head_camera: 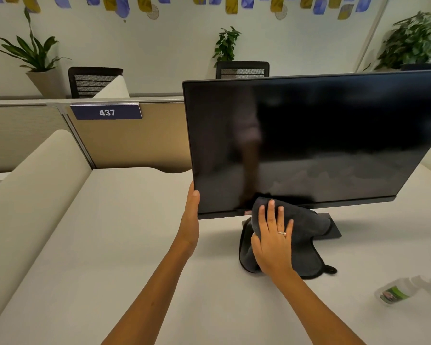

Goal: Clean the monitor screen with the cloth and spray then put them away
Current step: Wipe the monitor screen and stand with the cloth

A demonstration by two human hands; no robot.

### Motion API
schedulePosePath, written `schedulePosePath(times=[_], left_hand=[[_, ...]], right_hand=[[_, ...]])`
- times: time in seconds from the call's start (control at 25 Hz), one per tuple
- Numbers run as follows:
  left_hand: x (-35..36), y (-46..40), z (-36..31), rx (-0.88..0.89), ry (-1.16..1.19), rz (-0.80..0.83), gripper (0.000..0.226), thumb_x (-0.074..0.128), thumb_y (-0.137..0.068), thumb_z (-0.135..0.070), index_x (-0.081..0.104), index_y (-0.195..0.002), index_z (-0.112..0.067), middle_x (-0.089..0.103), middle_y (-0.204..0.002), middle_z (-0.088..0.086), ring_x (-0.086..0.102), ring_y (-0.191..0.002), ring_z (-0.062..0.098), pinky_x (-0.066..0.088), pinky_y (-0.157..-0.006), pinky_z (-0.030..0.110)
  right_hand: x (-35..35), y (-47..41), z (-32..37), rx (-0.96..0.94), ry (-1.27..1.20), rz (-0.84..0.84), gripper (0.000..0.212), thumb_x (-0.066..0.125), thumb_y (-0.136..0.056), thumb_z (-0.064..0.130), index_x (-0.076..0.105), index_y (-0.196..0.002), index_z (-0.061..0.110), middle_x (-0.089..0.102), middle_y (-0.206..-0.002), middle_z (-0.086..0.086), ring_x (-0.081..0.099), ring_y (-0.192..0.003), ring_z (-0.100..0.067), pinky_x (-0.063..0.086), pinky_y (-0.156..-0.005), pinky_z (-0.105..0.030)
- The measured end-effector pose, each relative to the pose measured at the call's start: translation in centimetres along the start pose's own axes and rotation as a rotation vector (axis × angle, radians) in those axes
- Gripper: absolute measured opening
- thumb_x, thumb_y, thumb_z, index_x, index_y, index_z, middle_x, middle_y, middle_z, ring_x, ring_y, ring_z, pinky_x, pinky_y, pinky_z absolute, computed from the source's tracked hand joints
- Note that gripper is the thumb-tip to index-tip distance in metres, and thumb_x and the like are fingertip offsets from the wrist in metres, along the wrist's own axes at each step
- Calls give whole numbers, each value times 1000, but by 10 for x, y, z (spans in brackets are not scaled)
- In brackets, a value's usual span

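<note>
Cloth (306, 235) soft, limp; right hand (274, 242) spread flat, pressing it on monitor (309, 135) bottom edge, left of centre. Left hand (190, 220) flat, bracing left bezel. Screen fragile: press lightly. Spray bottle (396, 292) light, near right.

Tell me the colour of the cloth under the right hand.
Dark grey with a black edge trim; the cloth shows best in the head view.

Even, soft indoor light fills the scene, bright on the pale matte counter (135, 245), with only a faint shadow under the black flat monitor screen (309, 140). The screen carries dull grey reflections and smears. Wide-angle distortion bends the edges, and the clear plastic spray bottle with a green label (398, 291) near the counter's right edge is blurred.
</note>
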State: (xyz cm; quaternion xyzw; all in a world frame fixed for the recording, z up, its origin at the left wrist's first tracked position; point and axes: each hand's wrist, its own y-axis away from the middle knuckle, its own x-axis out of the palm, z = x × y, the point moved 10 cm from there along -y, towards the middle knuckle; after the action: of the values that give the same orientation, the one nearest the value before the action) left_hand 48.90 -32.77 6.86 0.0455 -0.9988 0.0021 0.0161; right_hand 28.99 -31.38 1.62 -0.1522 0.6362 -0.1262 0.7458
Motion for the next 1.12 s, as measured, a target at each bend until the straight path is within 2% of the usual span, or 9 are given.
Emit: schedulePosePath(times=[0.24, 0.36, 0.48, 0.6, 0.72, 0.8, 0.88, 1.0, 1.12], left_hand=[[6, 2, -4, -7, -42, 8, 47, 21, -84, -60, 15, -130, -54, 27, -134, -25, 30, -121, -2, 28, -100, 26], [5, 1, -4, 7, -55, -12, 45, 20, -90, -53, 18, -135, -47, 32, -136, -20, 34, -120, -1, 32, -97, 23], [1, -1, 2, -33, -65, -87, 45, 18, -97, -44, 22, -141, -35, 35, -142, -9, 36, -121, 5, 31, -97, 23], [1, -1, 7, -81, -77, -161, 50, 17, -98, -44, 19, -145, -29, 30, -150, -3, 31, -135, 16, 27, -98, 24], [-4, -4, 1, -83, -169, -281, 54, 20, -99, -44, 5, -148, -29, 10, -158, -4, 13, -144, 20, 15, -113, 34], [-11, 1, -29, 54, -398, -423, 59, 19, -97, -49, -2, -148, -28, 0, -159, -5, 3, -146, 19, 9, -118, 42], [-1, 12, -78, 309, -720, -510, 63, 15, -95, -49, -4, -149, -22, -4, -159, 0, -3, -146, 20, 6, -119, 44], [43, 24, -140, 684, -1044, -441, 62, 19, -97, -40, 0, -149, -10, -1, -158, 13, -6, -145, 29, -1, -118, 45], [74, 21, -190, 874, -1233, -401, 62, 21, -98, -38, 5, -148, -5, 7, -156, 21, 1, -143, 38, -2, -116, 50]], right_hand=[[1, 2, 43, -57, -137, 25, 66, 38, -88, 36, 20, -147, 12, 9, -155, -10, 14, -139, -36, 25, -106, -58], [9, 5, 76, -176, -98, 65, 79, 56, -83, 42, 19, -148, 16, 15, -156, -9, 23, -140, -36, 24, -106, -57], [12, 4, 78, -203, -77, 66, 89, 63, -79, 48, 19, -148, 14, 18, -155, -7, 32, -137, -33, 26, -105, -55], [11, 1, 50, -119, -89, 56, 92, 67, -77, 47, 21, -146, 9, 23, -153, -11, 37, -135, -32, 29, -105, -54], [5, -6, 5, 35, -119, 21, 86, 66, -79, 40, 23, -145, 4, 31, -151, -18, 38, -135, -35, 30, -105, -55], [-3, -11, -28, 144, -158, -10, 82, 62, -84, 33, 18, -146, 3, 29, -151, -21, 34, -136, -38, 27, -106, -54], [-10, -15, -53, 258, -218, -31, 76, 55, -90, 30, 13, -147, 2, 21, -154, -21, 25, -140, -38, 26, -110, -54], [-18, -25, -82, 469, -408, -81, 66, 39, -98, 28, 3, -149, 5, 3, -158, -15, 7, -146, -32, 19, -115, -53], [-37, -42, -100, 623, -572, -182, 61, 34, -101, 25, 0, -149, 8, -2, -159, -11, -1, -146, -28, 10, -117, -46]])
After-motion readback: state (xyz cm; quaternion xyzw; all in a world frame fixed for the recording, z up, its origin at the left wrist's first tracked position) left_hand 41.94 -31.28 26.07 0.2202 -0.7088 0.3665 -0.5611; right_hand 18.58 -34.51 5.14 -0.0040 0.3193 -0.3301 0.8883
